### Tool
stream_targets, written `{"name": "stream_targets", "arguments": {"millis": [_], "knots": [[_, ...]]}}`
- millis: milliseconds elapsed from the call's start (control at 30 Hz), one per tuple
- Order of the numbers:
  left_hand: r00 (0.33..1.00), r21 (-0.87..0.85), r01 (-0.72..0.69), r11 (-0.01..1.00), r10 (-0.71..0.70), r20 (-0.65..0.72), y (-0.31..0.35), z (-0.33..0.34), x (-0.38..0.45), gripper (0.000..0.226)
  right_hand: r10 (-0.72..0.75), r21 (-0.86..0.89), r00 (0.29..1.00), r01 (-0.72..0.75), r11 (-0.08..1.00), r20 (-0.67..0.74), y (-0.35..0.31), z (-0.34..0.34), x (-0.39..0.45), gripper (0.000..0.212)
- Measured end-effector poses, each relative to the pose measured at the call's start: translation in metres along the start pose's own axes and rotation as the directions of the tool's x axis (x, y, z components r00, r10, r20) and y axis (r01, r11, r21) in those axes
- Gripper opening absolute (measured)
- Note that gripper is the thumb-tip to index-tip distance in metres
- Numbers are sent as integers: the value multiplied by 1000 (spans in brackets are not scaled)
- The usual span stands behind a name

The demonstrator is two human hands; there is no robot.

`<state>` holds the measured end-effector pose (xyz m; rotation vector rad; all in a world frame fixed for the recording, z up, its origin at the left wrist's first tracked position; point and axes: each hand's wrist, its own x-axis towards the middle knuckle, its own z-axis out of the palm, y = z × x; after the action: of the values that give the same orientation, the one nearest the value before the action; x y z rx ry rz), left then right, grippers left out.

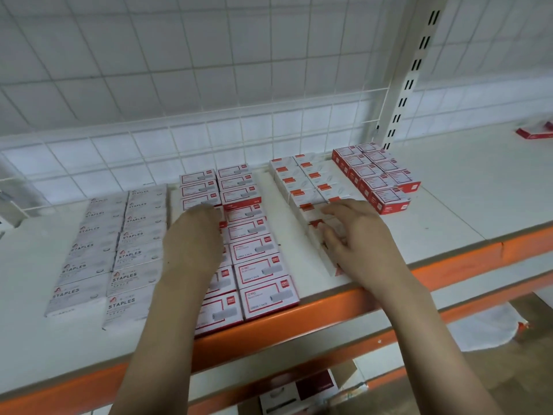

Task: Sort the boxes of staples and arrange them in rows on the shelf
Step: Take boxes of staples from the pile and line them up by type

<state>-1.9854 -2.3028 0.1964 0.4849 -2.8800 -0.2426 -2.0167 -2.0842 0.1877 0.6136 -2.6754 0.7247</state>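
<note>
Staple boxes lie in paired rows on the white shelf [443, 217]. At the left are white boxes printed "STAPLES" [131, 253]. Beside them run red-bordered white boxes [257, 250]. Further right stand white boxes with a red tab [302, 181], and at the back right a block of red-sided boxes [377, 175]. My left hand [194, 235] rests flat on the left row of red-bordered boxes, its fingers hidden from view. My right hand [356, 235] lies with spread fingers over the front boxes of the red-tab rows, touching them.
A white wire grid [209, 85] backs the shelf, with a slotted upright [413, 73] at the right. The shelf's front edge is orange [299, 322]. A loose red box [535, 133] lies far right. More packages sit on the lower shelf [299, 390].
</note>
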Motion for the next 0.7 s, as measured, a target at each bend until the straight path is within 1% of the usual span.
{"name": "stream_targets", "arguments": {"millis": [67, 100, 167, 267, 400, 533, 700], "knots": [[996, -31, -59, 998, 57, -63, 22, 2, -4, 24, -16, 13, 1000, 16, 1000, 3, 15, -11, -2, 32], [996, -66, -76, 995, 72, -58, 35, 2, -8, 24, -22, 18, 1000, 22, 1000, 10, 24, -17, -3, 32], [993, -97, -113, 989, 109, -53, 66, 3, -17, 28, -33, 21, 999, 33, 999, 21, 46, -30, -6, 32], [977, -91, -208, 974, 203, -60, 126, 6, -34, 38, -36, 6, 999, 36, 999, 20, 85, -55, -15, 32], [939, -56, -342, 938, 340, -48, 209, 18, -55, 46, 11, -8, 1000, -11, 1000, 24, 145, -91, -33, 35], [902, -43, -432, 901, 432, 0, 283, 33, -70, 47, 83, -27, 997, -82, 996, 11, 202, -126, -56, 34], [842, -104, -533, 840, 538, 31, 352, 51, -78, 42, 185, -30, 981, -187, 982, -49, 263, -163, -82, 37]]}}
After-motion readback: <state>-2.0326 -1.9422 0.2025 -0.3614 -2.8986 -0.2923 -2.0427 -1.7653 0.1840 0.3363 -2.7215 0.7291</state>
